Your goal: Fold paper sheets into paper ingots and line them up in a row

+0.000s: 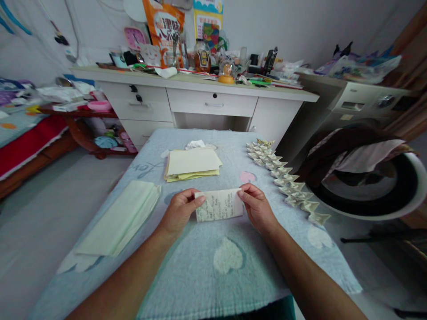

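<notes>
Between my two hands is a folded sheet of paper (219, 205) with rows of handwriting on it, lifted over the cloth. My left hand (178, 210) pinches its left edge, thumb on top. At the upper right corner, my right hand (258, 206) grips it between thumb and fingers. Just beyond lies a stack of cream and yellow paper (193, 162). Pale green folded sheets (120, 218) rest to the left of my left hand. Folded paper boats (287, 178) stand in a long slanting row on the right.
A blue cloth with heart patterns covers the table (187, 275). Crumpled white tissue (195, 144) lies behind the stack. Beyond stands a white desk (213, 100) crowded with jars and packets. A washing machine (356, 104) with clothes in its open door is at the right.
</notes>
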The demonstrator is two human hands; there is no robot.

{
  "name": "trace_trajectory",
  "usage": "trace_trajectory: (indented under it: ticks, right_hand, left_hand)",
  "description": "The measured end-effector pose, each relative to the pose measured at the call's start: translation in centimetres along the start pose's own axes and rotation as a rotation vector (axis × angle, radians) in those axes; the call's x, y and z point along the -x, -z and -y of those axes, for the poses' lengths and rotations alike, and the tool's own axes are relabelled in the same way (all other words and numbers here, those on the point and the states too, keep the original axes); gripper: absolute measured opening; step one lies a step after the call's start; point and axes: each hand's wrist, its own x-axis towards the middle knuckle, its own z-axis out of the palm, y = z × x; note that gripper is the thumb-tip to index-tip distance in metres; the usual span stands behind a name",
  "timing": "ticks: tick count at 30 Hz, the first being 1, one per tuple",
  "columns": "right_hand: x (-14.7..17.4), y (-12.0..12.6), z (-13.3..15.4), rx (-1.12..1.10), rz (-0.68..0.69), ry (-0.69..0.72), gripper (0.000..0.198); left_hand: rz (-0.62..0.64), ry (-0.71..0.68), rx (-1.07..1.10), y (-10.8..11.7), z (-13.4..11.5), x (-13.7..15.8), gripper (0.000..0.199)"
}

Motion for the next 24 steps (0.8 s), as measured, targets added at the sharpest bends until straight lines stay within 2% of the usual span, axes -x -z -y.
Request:
trace_trajectory:
  ticks: [15,24]
  right_hand:
    - [-0.03,0.1,-0.03,-0.015,-0.01,0.003,0.017]
    - [-0.16,0.11,-0.2,-0.023,-0.036,-0.002,0.017]
  left_hand:
    - [0.014,0.018,-0.005,-0.05,0.01,0.17,0.022]
    - [-0.004,-0.033,-0.031,0.01,0.46,0.02,0.023]
